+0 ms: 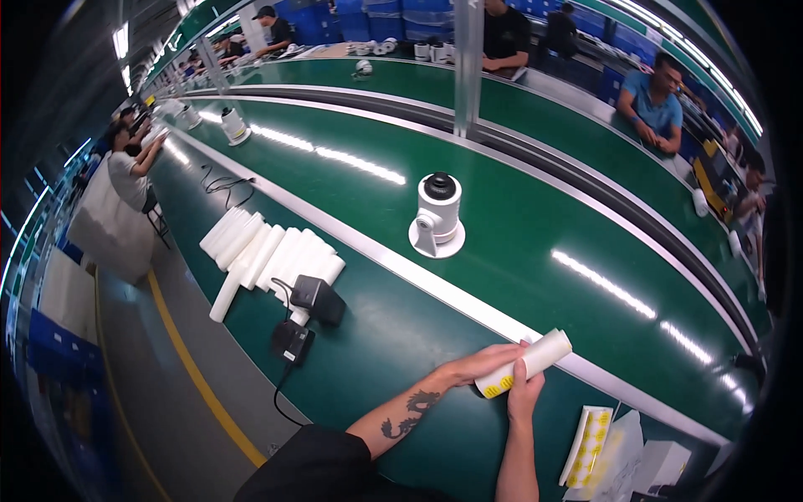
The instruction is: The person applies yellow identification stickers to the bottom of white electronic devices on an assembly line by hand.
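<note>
Both hands are closed around a white rolled-up sheet [539, 356], tilted up toward the right, with yellow stickers at its lower left end. My left hand [483, 361] grips it from the far left side, its fingers partly hidden behind the roll. Against its near side presses my right hand [524, 391], thumb laid along the surface. Right of my right forearm lies a white strip with round yellow stickers [588, 443], beside a clear plastic sheet [623, 456]. Several white rolls [272, 255] are heaped on the bench to the left.
Next to the heap are a black box-shaped device [318, 299] and a black power adapter [293, 339] with a cable. A white camera-like device [438, 213] stands on the green conveyor [519, 234] beyond the pale rail [401, 268]. A metal post [467, 75] rises behind it. Other people work farther off.
</note>
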{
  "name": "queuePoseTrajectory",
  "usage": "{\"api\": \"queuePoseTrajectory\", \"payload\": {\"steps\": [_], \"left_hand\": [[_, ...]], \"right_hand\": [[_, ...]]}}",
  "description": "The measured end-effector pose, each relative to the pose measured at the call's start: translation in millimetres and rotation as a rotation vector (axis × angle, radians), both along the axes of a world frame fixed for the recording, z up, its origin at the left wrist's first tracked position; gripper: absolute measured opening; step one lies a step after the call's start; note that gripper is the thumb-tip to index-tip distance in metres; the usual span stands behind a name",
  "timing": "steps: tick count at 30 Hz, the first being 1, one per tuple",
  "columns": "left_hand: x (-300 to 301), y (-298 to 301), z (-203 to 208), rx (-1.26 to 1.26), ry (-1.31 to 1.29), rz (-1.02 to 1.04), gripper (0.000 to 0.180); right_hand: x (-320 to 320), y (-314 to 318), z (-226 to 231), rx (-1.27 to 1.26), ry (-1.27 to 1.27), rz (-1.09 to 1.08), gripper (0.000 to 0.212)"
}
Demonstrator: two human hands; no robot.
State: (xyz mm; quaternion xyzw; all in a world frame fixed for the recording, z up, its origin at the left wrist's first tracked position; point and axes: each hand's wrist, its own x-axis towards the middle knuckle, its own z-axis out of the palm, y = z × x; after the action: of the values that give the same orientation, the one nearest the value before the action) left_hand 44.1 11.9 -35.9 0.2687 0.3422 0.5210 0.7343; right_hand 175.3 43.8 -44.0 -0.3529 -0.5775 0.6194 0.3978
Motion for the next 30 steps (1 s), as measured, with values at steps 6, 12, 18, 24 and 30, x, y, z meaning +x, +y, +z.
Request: {"api": "queuePoseTrajectory", "payload": {"steps": [6,12,18,24,30], "left_hand": [[-2.0,-3.0,-8.0,0.028,-0.003,0.033,0.044],[-2.6,0.2,-9.7,0.027,-0.018,0.020,0.044],[-3.0,-0.9,-5.0,0.019,-0.002,0.027,0.047],[-2.1,-0.2,-7.1,0.054,-0.009,0.000,0.048],[3.0,-1.4,-12.8,0.058,0.000,0.062,0.044]], "right_hand": [[-4.9,-0.8,-3.3,0.000,0.024,0.027,0.048],[-3.8,4.4,-14.8,0.012,0.023,0.036,0.048],[-4.1,4.6,-9.2,0.004,0.019,0.019,0.048],[-4.4,0.6,-4.3,0.009,-0.002,0.014,0.051],[-2.8,0.3,-7.2,0.007,-0.004,0.028,0.051]]}}
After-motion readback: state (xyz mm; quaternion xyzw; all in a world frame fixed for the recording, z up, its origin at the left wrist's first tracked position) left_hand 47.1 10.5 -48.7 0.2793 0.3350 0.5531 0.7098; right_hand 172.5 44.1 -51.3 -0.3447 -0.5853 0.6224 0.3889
